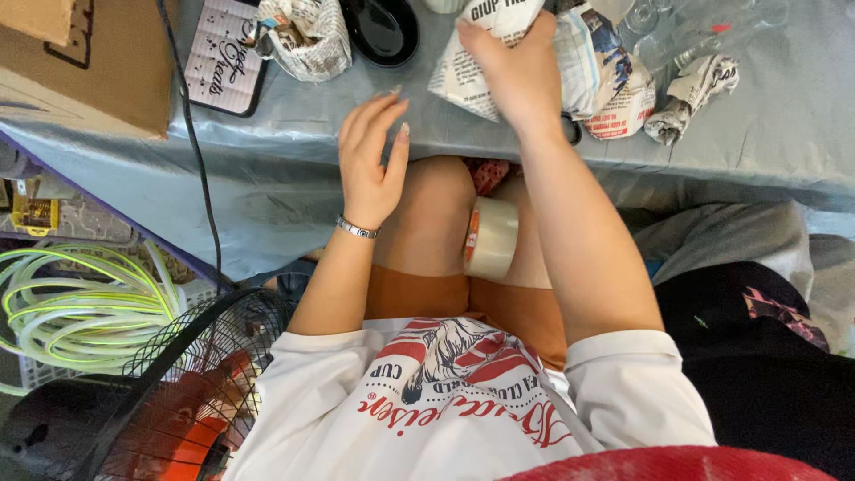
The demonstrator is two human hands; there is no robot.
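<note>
Head camera, looking straight down at a seated person's lap and the edge of a table [784, 134] covered in grey-blue plastic sheeting.

The right hand [517, 67] is closed over a newspaper-wrapped bundle [468, 76] that rests on the table just past the near edge, fingers curled over its top. The left hand [370, 156] hovers open beside it, fingers spread and holding nothing, a silver bracelet [356, 229] on the wrist.

A roll of clear packing tape [490, 236] stands on edge between the person's knees, untouched by either hand.

On the table, a second wrapped bundle [307, 40] sits further left, next to a black dish [383, 28]. To the right lie a crumpled newspaper wad [699, 89] and some bare clear glassware [686, 31], partly cut off by the frame's top edge.

Judging from this, at least one item looks wrapped and set aside, the bundle in hand is covered but not taped, and the glassware is not yet wrapped.

A cardboard box [80, 62] sits at the table's far left. Below it are a black fan [178, 392] and coiled green-white hose [80, 303].
</note>
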